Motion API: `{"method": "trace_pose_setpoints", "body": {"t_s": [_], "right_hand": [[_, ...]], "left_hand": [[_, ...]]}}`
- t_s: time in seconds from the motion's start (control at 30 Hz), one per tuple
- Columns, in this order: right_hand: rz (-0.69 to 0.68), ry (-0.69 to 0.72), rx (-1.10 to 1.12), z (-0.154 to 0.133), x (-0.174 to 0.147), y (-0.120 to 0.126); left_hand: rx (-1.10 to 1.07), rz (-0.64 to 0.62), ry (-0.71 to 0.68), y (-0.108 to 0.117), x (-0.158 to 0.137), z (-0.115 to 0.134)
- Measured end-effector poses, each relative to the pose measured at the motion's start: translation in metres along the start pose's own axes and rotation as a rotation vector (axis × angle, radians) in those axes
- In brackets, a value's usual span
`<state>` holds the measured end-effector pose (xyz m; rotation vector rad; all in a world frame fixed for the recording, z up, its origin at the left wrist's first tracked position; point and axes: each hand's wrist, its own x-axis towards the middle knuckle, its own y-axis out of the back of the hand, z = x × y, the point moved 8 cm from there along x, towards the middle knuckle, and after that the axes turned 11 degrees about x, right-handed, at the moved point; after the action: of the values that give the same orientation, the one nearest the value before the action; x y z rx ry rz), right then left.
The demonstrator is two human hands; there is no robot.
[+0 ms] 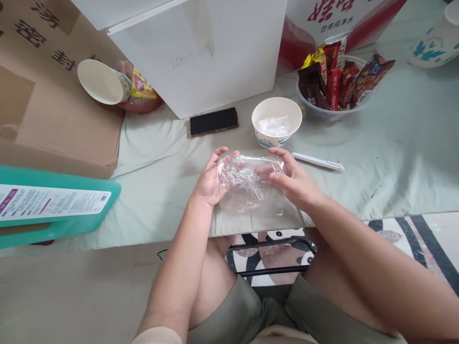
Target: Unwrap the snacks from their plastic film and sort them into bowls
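A crinkled sheet of clear plastic film [245,179] is held between my two hands, low over the cloth near the table's front edge. My left hand [211,181] is closed on its left side, with the fingertips up. On the right side, my right hand [296,181] grips the film with thumb and fingers, some fingers showing through it. Under the film there is a rounded clear shape; I cannot tell whether it is a separate container. Just beyond my hands stands a paper bowl [276,110] with crumpled clear plastic inside.
Behind the film lies a black phone [214,122]; a white pen [318,161] is right of my right hand. A clear bowl of wrapped snacks [333,112] stands back right. White boxes [229,62], a cardboard box [71,134] and a green jug [111,191] stand behind and left.
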<state>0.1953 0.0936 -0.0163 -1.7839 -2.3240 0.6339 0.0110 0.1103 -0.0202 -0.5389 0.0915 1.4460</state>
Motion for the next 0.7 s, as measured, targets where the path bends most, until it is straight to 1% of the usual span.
{"method": "trace_pose_setpoints", "body": {"t_s": [0.07, 0.1, 0.23, 0.33, 0.37, 0.43, 0.5, 0.53, 0.57, 0.6, 0.63, 0.7], "right_hand": [[0.032, -0.032, 0.019, 0.0, -0.002, -0.001], [0.069, -0.023, 0.017, -0.003, -0.003, 0.001], [0.243, 0.073, -0.039, -0.014, -0.003, 0.015], [0.293, 0.126, 0.02, -0.019, -0.004, 0.02], [0.287, 0.112, 0.058, -0.018, -0.003, 0.019], [0.217, 0.0, 0.095, -0.009, -0.003, 0.012], [0.089, -0.154, 0.027, 0.001, -0.004, 0.001], [0.031, -0.204, -0.032, 0.005, -0.004, -0.004], [0.0, -0.22, -0.086, 0.006, -0.005, -0.006], [0.0, -0.204, -0.118, 0.005, -0.004, -0.006], [0.03, -0.17, -0.124, 0.002, -0.003, -0.004], [0.13, -0.1, -0.088, -0.003, -0.003, 0.003]], "left_hand": [[-0.012, -0.02, 0.027, -0.001, 0.0, 0.0], [-0.015, -0.036, 0.055, -0.002, -0.001, -0.002], [0.03, -0.098, 0.183, -0.006, -0.005, -0.014], [0.118, -0.084, 0.211, -0.008, -0.006, -0.021], [0.13, -0.065, 0.206, -0.008, -0.006, -0.022], [0.12, -0.029, 0.176, -0.008, -0.006, -0.02], [0.09, -0.027, 0.136, -0.009, -0.005, -0.016], [0.085, -0.042, 0.12, -0.01, -0.004, -0.014], [0.094, -0.062, 0.113, -0.01, -0.005, -0.013], [0.118, -0.084, 0.118, -0.011, -0.005, -0.013], [0.155, -0.105, 0.134, -0.011, -0.006, -0.015], [0.253, -0.127, 0.164, -0.009, -0.009, -0.018]]}}
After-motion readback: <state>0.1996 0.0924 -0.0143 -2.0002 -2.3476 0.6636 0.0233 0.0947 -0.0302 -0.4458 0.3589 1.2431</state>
